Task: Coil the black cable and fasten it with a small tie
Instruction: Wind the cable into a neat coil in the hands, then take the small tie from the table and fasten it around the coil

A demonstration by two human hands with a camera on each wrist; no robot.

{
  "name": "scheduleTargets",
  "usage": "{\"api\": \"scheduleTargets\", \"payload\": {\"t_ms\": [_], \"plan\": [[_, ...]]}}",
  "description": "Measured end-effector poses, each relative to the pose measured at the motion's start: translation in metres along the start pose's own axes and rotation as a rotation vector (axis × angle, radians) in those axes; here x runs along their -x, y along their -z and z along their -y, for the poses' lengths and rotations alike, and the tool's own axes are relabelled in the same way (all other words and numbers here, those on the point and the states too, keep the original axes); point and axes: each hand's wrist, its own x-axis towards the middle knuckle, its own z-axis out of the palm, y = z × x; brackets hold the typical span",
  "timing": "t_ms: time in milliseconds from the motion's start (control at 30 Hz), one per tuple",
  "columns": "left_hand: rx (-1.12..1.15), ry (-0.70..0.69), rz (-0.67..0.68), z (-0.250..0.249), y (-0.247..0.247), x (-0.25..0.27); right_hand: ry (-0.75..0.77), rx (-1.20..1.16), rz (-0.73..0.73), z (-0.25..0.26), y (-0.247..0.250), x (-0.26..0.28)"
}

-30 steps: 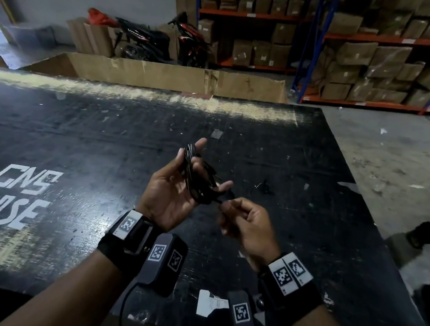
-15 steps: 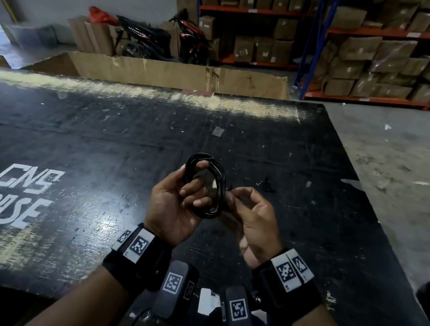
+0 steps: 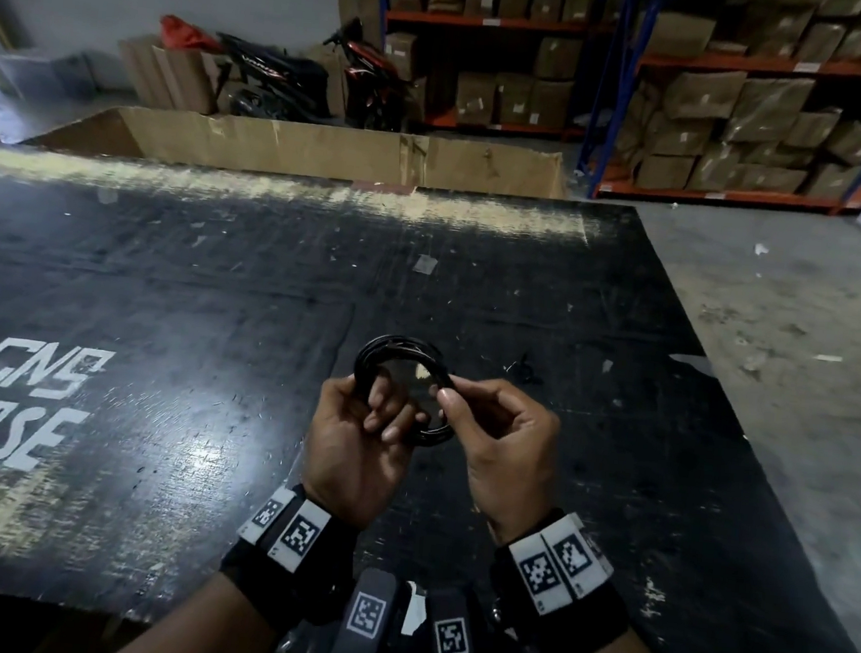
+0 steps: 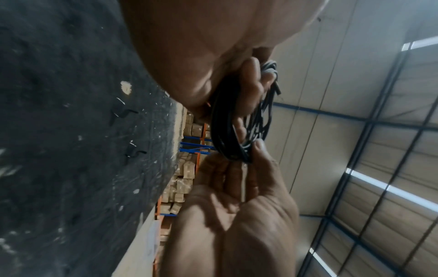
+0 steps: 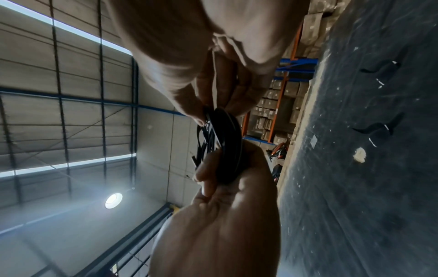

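Two hands on one coiled black cable [image 3: 399,362]: left hand [image 3: 352,438] grips coil, right hand [image 3: 504,443] pinches rim; two ties [image 4: 124,112] on table [image 3: 213,309].

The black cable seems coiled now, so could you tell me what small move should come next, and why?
Probably pick up a tie from the table. The left hand grips the black cable coil, the right hand pinches its edge, and no tie visibly binds it.
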Motion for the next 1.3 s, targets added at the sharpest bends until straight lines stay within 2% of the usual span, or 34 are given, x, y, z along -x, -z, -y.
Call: {"api": "scheduleTargets", "payload": {"t_ms": [100, 167, 267, 333, 367, 400, 467, 533, 567, 633, 700, 767, 833, 933, 1100, 1167, 1300], "plan": [[-0.057, 0.037, -0.062, 0.004, 0.009, 0.003, 0.085, 0.066, 0.047, 0.008, 0.007, -0.007], [-0.183, 0.028, -0.118, 0.004, 0.018, 0.002, 0.116, 0.114, 0.105, 0.015, 0.014, -0.014], [-0.618, -0.171, -0.182, -0.009, 0.029, -0.006, 0.145, 0.246, 0.249, 0.019, 0.029, -0.026], [-0.950, -0.285, -0.069, -0.021, 0.028, -0.011, 0.131, 0.350, 0.388, 0.019, 0.037, -0.032], [-1.085, -0.288, 0.038, -0.025, 0.025, -0.013, 0.120, 0.397, 0.459, 0.018, 0.040, -0.034], [-1.202, -0.243, 0.159, -0.028, 0.024, -0.015, 0.116, 0.445, 0.519, 0.017, 0.041, -0.034], [-1.365, -0.043, 0.370, -0.026, 0.021, -0.014, 0.123, 0.527, 0.596, 0.015, 0.042, -0.033], [-1.466, 0.161, 0.447, -0.021, 0.017, -0.009, 0.121, 0.559, 0.632, 0.010, 0.044, -0.029], [-1.482, 0.216, 0.441, -0.018, 0.016, -0.007, 0.102, 0.551, 0.639, 0.007, 0.046, -0.027], [-1.486, 0.229, 0.413, -0.013, 0.019, -0.003, 0.052, 0.518, 0.626, -0.001, 0.050, -0.022], [-1.533, 0.156, 0.398, -0.006, 0.026, -0.002, -0.001, 0.470, 0.570, -0.009, 0.053, -0.017], [-1.546, 0.088, 0.378, 0.001, 0.032, -0.002, -0.061, 0.361, 0.453, -0.016, 0.053, -0.014], [-1.394, 0.079, 0.329, 0.009, 0.036, -0.001, -0.096, 0.231, 0.337, -0.022, 0.054, -0.012], [-1.059, 0.109, 0.238, 0.016, 0.032, 0.000, -0.131, 0.045, 0.306, -0.031, 0.056, -0.008], [-0.910, 0.179, 0.211, 0.021, 0.030, -0.001, -0.164, -0.166, 0.163, -0.040, 0.054, -0.009], [-0.851, 0.251, 0.208, 0.018, 0.029, -0.004, -0.139, -0.131, 0.174, -0.040, 0.055, -0.014], [-0.852, 0.375, 0.255, 0.007, 0.035, -0.011, -0.085, 0.045, 0.319, -0.039, 0.057, -0.021]]}}
